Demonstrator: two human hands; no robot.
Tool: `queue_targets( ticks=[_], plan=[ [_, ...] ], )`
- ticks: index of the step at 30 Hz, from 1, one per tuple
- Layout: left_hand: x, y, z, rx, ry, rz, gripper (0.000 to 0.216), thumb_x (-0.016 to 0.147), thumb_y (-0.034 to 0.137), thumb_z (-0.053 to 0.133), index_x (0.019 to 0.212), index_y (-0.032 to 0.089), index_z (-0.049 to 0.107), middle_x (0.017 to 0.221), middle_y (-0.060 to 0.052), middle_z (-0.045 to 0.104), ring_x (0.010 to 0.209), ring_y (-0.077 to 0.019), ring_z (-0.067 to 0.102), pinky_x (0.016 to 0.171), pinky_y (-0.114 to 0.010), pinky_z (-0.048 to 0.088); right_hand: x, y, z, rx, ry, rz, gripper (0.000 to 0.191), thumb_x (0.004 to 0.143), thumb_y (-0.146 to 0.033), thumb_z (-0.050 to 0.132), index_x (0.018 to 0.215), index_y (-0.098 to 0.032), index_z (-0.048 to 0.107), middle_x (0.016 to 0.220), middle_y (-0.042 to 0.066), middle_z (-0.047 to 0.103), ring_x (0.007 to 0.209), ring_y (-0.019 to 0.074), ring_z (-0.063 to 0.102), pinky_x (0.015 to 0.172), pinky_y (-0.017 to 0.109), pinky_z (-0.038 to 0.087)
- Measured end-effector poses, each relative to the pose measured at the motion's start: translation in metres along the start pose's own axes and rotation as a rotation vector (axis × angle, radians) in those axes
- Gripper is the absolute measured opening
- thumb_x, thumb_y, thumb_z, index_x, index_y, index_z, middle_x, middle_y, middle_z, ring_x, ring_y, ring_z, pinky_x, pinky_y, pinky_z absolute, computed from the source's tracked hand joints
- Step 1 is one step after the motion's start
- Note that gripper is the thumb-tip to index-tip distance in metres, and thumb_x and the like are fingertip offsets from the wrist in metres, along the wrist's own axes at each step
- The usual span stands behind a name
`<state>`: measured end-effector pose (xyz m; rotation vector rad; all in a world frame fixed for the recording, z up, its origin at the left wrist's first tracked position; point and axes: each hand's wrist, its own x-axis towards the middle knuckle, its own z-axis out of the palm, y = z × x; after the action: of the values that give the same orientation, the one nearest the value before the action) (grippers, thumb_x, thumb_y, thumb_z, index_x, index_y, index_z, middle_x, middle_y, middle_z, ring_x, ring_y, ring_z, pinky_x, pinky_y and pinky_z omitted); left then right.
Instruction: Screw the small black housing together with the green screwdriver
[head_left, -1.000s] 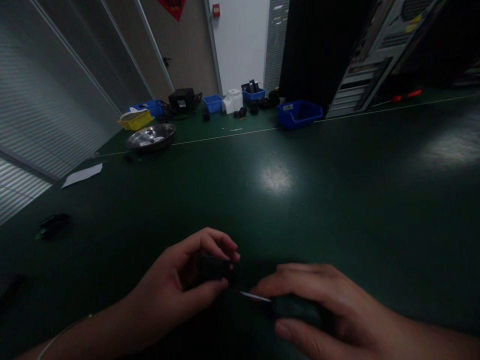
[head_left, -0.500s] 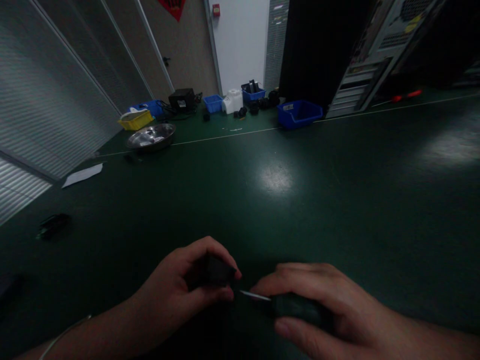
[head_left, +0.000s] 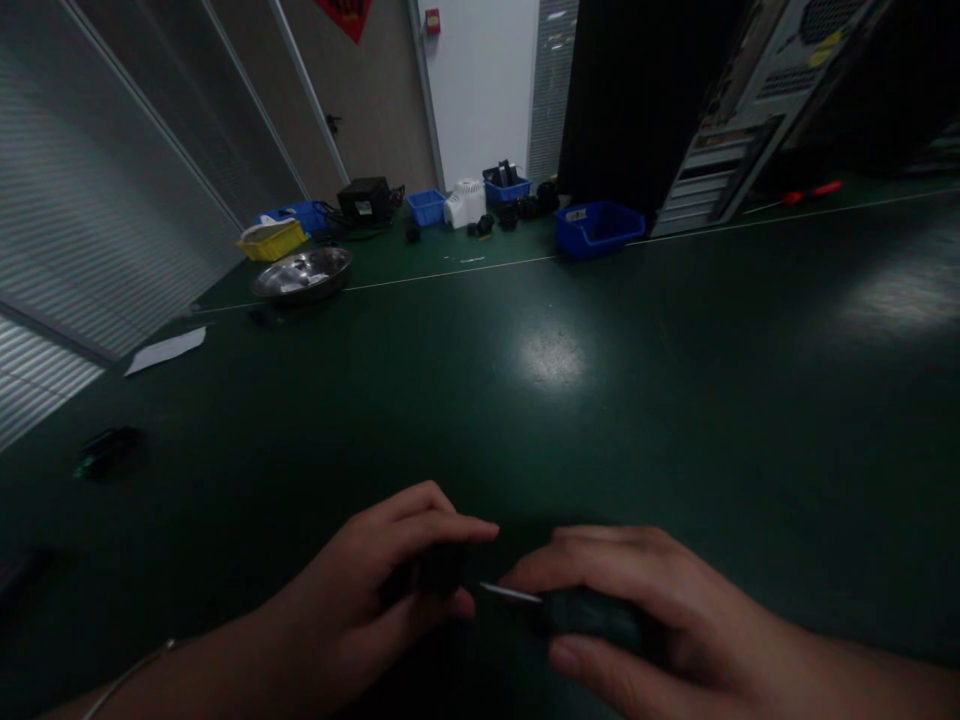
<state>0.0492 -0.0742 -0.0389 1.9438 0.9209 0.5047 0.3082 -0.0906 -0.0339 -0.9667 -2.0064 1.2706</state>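
Note:
My left hand (head_left: pixel 390 575), a thin bracelet at its wrist, holds a small dark blocky part (head_left: pixel 439 568) between thumb and fingers. Shadow and the fingers hide most of that part, so its kind is unclear. Facing it from the right, my right hand (head_left: pixel 645 610) is closed around the dark handle of a screwdriver (head_left: pixel 592 612). The thin metal shaft points left at the dark part, with my right index finger lying along it. In the gloom I cannot tell whether the tip touches the part.
A steel bowl (head_left: pixel 304 275), a yellow basket (head_left: pixel 274 240), a blue bin (head_left: pixel 600 228) and a white device (head_left: pixel 466 204) stand at the table's back. A computer case (head_left: pixel 720 150) rises at the right. Left lie paper (head_left: pixel 166 350) and a dark object (head_left: pixel 106 452).
My left hand has turned slightly; its index finger now stretches straighter over the dark part, which is more hidden. My right hand and the screwdriver look almost unmoved.

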Motion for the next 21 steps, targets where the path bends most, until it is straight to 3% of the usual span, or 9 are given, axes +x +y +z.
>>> queue_targets(
  ticks=[5, 9, 12, 16, 21],
  plan=[
    [-0.004, 0.008, -0.004, -0.026, -0.029, -0.032, 0.022, 0.098, 0.022, 0.049, 0.116, 0.027, 0.060, 0.099, -0.001, 0.061, 0.085, -0.0183, 0.061, 0.075, -0.026, 0.049, 0.002, -0.002, 0.000, -0.020, 0.000, 0.009, 0.035, 0.084, -0.013, 0.070, 0.114, -0.030, 0.073, 0.106, 0.001, 0.079, 0.102, 0.0198, 0.073, 0.073, 0.017, 0.059],
    [-0.007, 0.009, -0.002, -0.020, -0.005, -0.083, 0.039, 0.101, 0.021, 0.044, 0.135, 0.039, 0.048, 0.110, 0.000, 0.061, 0.097, -0.0183, 0.061, 0.084, -0.026, 0.049, 0.002, -0.002, 0.001, -0.027, 0.000, 0.020, 0.030, 0.082, -0.012, 0.071, 0.107, -0.028, 0.075, 0.101, 0.000, 0.080, 0.100, 0.0198, 0.074, 0.074, 0.017, 0.059],
    [-0.011, 0.007, 0.000, 0.015, 0.029, -0.156, 0.048, 0.101, 0.024, 0.046, 0.144, 0.044, 0.037, 0.110, 0.002, 0.064, 0.097, -0.0178, 0.063, 0.086, -0.026, 0.049, 0.002, -0.003, 0.002, -0.010, 0.004, 0.016, 0.036, 0.083, -0.011, 0.070, 0.112, -0.031, 0.074, 0.097, -0.001, 0.080, 0.097, 0.0184, 0.075, 0.076, 0.016, 0.058],
    [-0.013, 0.005, 0.001, 0.003, 0.084, -0.165, 0.034, 0.100, 0.028, 0.050, 0.131, 0.040, 0.049, 0.103, 0.003, 0.067, 0.089, -0.0159, 0.065, 0.081, -0.021, 0.051, 0.001, -0.002, 0.004, -0.015, 0.028, 0.007, 0.039, 0.083, -0.010, 0.069, 0.114, -0.033, 0.073, 0.098, -0.002, 0.080, 0.094, 0.0171, 0.075, 0.073, 0.016, 0.058],
    [-0.016, 0.004, 0.001, 0.108, 0.143, -0.081, 0.033, 0.098, 0.024, 0.051, 0.125, 0.043, 0.056, 0.118, 0.007, 0.068, 0.106, -0.0165, 0.064, 0.092, -0.019, 0.050, 0.002, -0.001, 0.005, -0.022, 0.054, -0.005, 0.039, 0.082, -0.008, 0.070, 0.113, -0.031, 0.074, 0.099, -0.002, 0.080, 0.094, 0.0169, 0.075, 0.076, 0.016, 0.058]
  ],
)
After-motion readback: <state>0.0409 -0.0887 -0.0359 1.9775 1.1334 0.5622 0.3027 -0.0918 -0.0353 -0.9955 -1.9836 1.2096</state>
